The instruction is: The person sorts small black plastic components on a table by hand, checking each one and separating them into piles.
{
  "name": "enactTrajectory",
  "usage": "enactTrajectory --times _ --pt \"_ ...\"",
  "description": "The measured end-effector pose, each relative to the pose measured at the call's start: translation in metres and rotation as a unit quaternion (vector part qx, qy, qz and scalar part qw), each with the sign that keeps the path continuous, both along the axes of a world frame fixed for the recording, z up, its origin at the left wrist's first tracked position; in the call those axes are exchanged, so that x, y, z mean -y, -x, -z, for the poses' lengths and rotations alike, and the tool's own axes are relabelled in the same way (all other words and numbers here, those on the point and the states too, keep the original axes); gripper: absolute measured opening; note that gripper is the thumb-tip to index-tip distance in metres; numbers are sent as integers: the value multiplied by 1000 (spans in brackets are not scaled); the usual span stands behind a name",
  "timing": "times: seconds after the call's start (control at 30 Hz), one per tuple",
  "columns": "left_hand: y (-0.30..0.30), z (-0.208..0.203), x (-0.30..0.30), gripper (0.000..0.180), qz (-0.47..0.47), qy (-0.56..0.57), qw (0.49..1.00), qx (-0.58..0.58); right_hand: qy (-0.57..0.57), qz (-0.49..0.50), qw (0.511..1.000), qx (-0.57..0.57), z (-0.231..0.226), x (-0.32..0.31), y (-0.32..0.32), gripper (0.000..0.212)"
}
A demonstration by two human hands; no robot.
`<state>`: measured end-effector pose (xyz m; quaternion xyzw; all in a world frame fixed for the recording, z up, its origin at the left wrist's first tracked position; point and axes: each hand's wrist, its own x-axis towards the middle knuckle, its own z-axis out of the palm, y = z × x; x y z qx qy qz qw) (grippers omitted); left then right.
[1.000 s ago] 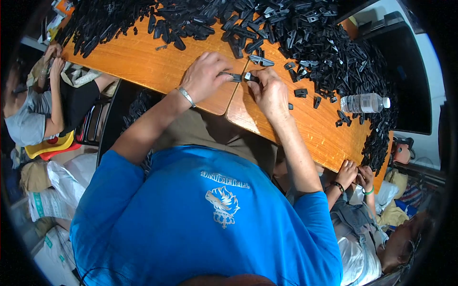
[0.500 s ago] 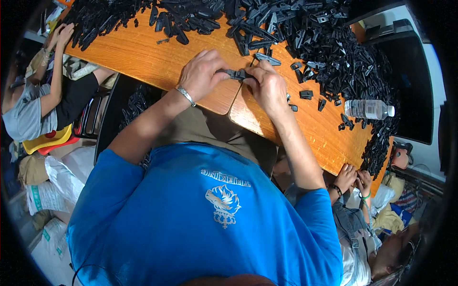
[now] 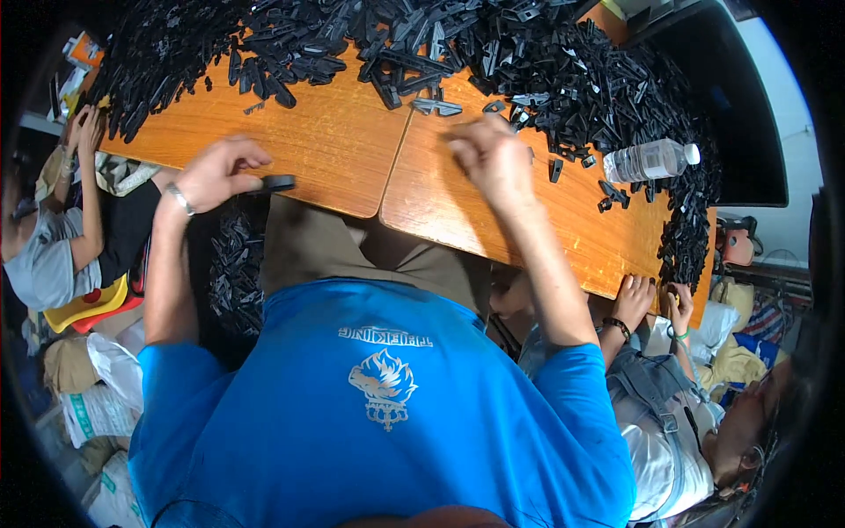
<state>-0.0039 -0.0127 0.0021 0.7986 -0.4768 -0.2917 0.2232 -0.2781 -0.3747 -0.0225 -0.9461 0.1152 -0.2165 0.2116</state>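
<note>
My left hand point(image 3: 216, 174) is over the table's near edge on the left, its fingers spread from the thumb. A small dark, elongated plastic piece point(image 3: 279, 182) is right at the thumb tip; no finger closes on it from the other side. My right hand point(image 3: 495, 160) is above the tabletop right of the table seam, its fingers smeared by motion, so whether it holds anything cannot be told. Beyond it lie a grey-black elongated plastic piece point(image 3: 437, 106) and a smaller black block-shaped piece point(image 3: 555, 170).
Heaps of black plastic parts point(image 3: 493, 44) cover the table's point(image 3: 317, 141) far and right sides. A clear water bottle point(image 3: 647, 162) lies on the right. More black parts point(image 3: 238, 264) fill a dark container below the left edge. Co-workers' hands point(image 3: 634, 304) are at both table ends.
My hands have parted from the dark piece they both held. The left has swung left to the table edge with the piece; the right has lifted a little away. The view has shifted.
</note>
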Motion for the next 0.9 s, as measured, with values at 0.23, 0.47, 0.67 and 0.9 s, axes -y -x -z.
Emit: enactTrajectory --times 0.23,0.47,0.67,0.9 --pt "57 -5 138 30 19 185 971 148 73 170 978 -100 8 49 0 17" --pt "99 37 264 19 76 178 921 338 73 157 975 -138 13 56 -3 25" --pt "100 42 263 21 88 230 910 333 -82 147 980 -107 5 52 2 36" --pt "86 52 212 23 -95 371 914 -137 -411 73 908 -22 7 10 -14 33"
